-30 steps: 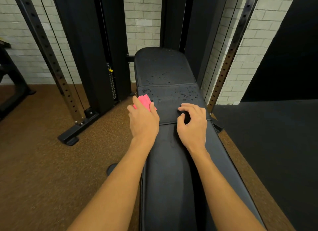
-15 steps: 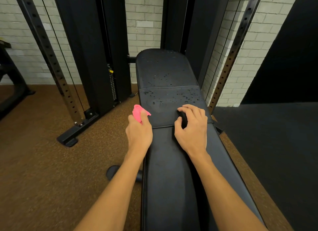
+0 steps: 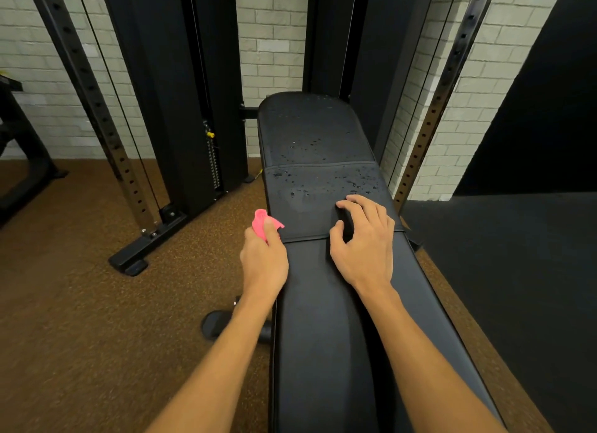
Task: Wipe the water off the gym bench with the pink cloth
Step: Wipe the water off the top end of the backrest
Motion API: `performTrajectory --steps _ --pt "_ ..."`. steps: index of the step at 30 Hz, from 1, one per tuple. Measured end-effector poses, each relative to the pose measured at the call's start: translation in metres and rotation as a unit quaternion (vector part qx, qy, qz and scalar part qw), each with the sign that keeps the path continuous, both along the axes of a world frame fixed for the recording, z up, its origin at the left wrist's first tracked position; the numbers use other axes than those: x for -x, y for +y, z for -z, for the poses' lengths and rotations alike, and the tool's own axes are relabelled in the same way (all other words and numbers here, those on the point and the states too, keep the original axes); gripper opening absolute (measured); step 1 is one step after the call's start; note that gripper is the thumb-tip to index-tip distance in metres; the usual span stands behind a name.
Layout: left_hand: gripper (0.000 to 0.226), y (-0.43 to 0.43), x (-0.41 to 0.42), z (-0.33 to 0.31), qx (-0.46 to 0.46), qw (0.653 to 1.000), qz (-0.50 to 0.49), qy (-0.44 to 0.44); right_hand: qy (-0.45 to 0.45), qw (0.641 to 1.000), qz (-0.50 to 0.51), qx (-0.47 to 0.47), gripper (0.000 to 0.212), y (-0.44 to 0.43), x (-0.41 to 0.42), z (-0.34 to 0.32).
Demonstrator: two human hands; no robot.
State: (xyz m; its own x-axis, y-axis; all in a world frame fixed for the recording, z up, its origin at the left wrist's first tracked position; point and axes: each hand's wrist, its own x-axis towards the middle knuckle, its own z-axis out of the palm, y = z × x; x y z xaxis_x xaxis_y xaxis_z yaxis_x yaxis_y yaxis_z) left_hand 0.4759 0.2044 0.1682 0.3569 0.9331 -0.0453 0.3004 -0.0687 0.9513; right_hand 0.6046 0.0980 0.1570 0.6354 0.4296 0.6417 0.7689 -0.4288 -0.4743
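A long black gym bench [image 3: 326, 319] runs away from me toward the wall. Water drops [image 3: 323, 180] speckle its far pad, mostly around the cross seam. My left hand [image 3: 263, 258] holds the bunched pink cloth [image 3: 261, 223] just off the bench's left edge, over the floor beside the near seam. My right hand [image 3: 361, 242] rests on the bench pad at that seam, fingers bent with the tips on the surface, holding nothing.
A black cable machine column [image 3: 168, 93] and a perforated steel upright [image 3: 106, 125] with a floor foot [image 3: 135, 258] stand to the left. Another perforated upright [image 3: 433, 109] rises to the right. Brown rubber floor lies left, a dark mat [image 3: 517, 271] right, brick wall behind.
My left hand has drawn the pink cloth back and left, off the bench's left edge. The right hand has stayed in place on the pad.
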Motion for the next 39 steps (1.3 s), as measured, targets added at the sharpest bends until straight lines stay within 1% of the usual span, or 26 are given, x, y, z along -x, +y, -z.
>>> performTrajectory --steps 3,6,9,12,14,17,19,21,24,28,32,35,39 --pt "0.051 0.027 -0.019 -0.016 0.012 1.0 -0.003 -0.005 -0.002 1.0 -0.003 0.004 0.037 0.0 0.0 0.001" --pt "0.053 0.041 -0.032 -0.025 0.02 0.999 -0.007 -0.029 0.011 1.0 -0.007 0.012 0.039 0.001 0.001 0.001" --pt "0.048 0.021 -0.019 -0.008 0.016 0.999 -0.007 -0.029 0.012 1.0 -0.007 0.015 0.039 0.002 0.0 0.0" --pt "0.037 0.005 -0.002 0.008 0.013 1.0 0.007 -0.014 0.008 1.0 -0.003 0.02 0.038 0.004 0.0 -0.001" --pt "0.042 0.015 -0.006 0.004 0.009 1.0 0.019 -0.014 0.007 1.0 0.006 0.025 0.034 0.007 0.0 -0.003" --pt "0.05 0.047 -0.03 -0.014 -0.008 1.0 0.01 -0.013 -0.007 0.998 0.034 0.044 0.023 0.017 -0.001 -0.008" --pt "0.052 0.07 -0.048 -0.026 -0.01 1.0 0.012 -0.021 -0.022 0.997 0.052 0.049 0.019 0.02 -0.002 -0.009" --pt "0.05 0.085 -0.061 -0.035 0.007 0.999 0.005 -0.046 -0.021 0.998 0.052 0.042 0.019 0.02 -0.003 -0.008" --pt "0.047 0.074 -0.056 -0.029 0.031 0.997 -0.001 -0.073 -0.013 0.999 0.044 0.029 0.02 0.017 -0.002 -0.006" --pt "0.041 0.04 -0.03 0.0 0.008 0.997 0.002 -0.071 -0.011 0.999 0.042 0.019 0.02 0.017 -0.003 -0.005" --pt "0.047 0.076 -0.051 -0.016 0.029 0.997 0.01 -0.07 -0.011 0.999 0.037 0.012 0.019 0.016 -0.005 -0.004" --pt "0.048 0.099 -0.064 -0.028 0.02 0.998 0.024 -0.063 -0.01 0.999 0.036 0.012 0.019 0.015 -0.005 -0.005" --pt "0.044 0.056 -0.036 -0.01 -0.003 0.999 0.022 -0.047 -0.005 0.999 0.033 0.011 0.019 0.014 -0.005 -0.005"
